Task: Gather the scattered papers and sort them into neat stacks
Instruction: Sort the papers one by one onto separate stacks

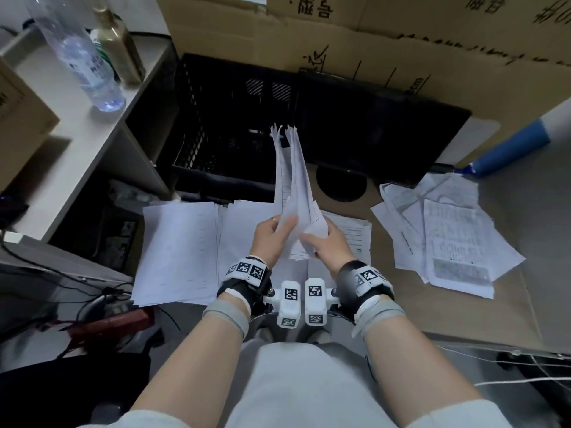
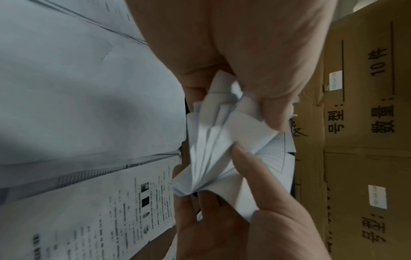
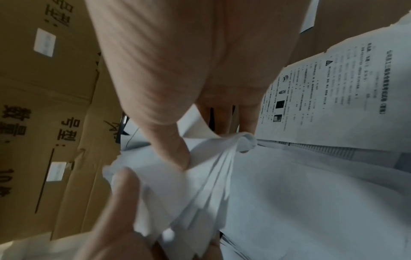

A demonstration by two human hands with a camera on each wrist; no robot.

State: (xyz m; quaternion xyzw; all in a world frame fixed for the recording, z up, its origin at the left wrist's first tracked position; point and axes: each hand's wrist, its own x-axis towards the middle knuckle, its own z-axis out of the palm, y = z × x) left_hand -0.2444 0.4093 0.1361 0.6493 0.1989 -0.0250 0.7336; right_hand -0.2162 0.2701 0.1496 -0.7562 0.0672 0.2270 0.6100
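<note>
A bundle of white sheets (image 1: 293,180) stands nearly upright in front of me, its top edges fanned apart. My left hand (image 1: 272,230) grips its lower left side and my right hand (image 1: 321,242) grips its lower right. In the left wrist view the thumb and fingers pinch the fanned bundle (image 2: 213,140). The right wrist view has the bundle (image 3: 200,176) pinched by the thumb (image 3: 164,133). Below the hands lie a blank stack (image 1: 179,251), a middle stack (image 1: 241,230) and a printed stack (image 1: 355,233). A loose pile of printed papers (image 1: 445,233) lies to the right.
A black plastic crate (image 1: 222,125) and a dark flat panel (image 1: 386,134) stand behind the papers, with cardboard boxes (image 1: 340,35) beyond. A shelf (image 1: 102,128) at left carries bottles (image 1: 77,54). Cables (image 1: 61,291) run at lower left. A blue tube (image 1: 509,149) leans at right.
</note>
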